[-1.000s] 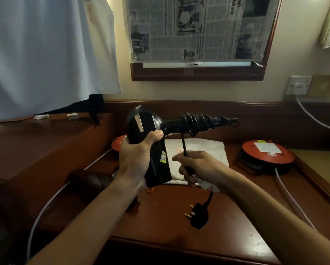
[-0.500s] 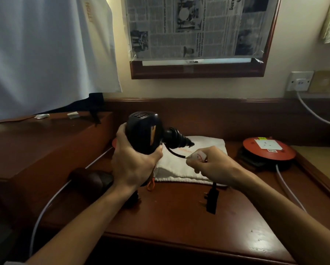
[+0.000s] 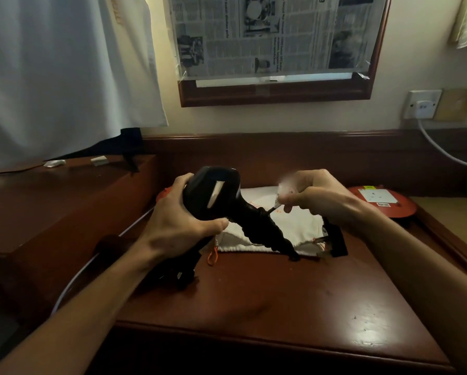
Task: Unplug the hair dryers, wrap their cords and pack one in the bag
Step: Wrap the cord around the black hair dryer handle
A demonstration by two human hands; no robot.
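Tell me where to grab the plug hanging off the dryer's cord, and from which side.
Take the plug by its black body, coming from above and the right, where the right hand already pinches the cord. It hangs below that hand at the near edge of the bag, and its prongs seem to point left, so the right side looks clear. The left hand holds the dryer.

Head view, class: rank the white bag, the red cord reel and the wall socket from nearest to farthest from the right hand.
1. White bag: on the desk directly beneath the right hand.
2. Red cord reel: on the desk to that hand's right.
3. Wall socket: up on the wall, far right, well beyond the reel.
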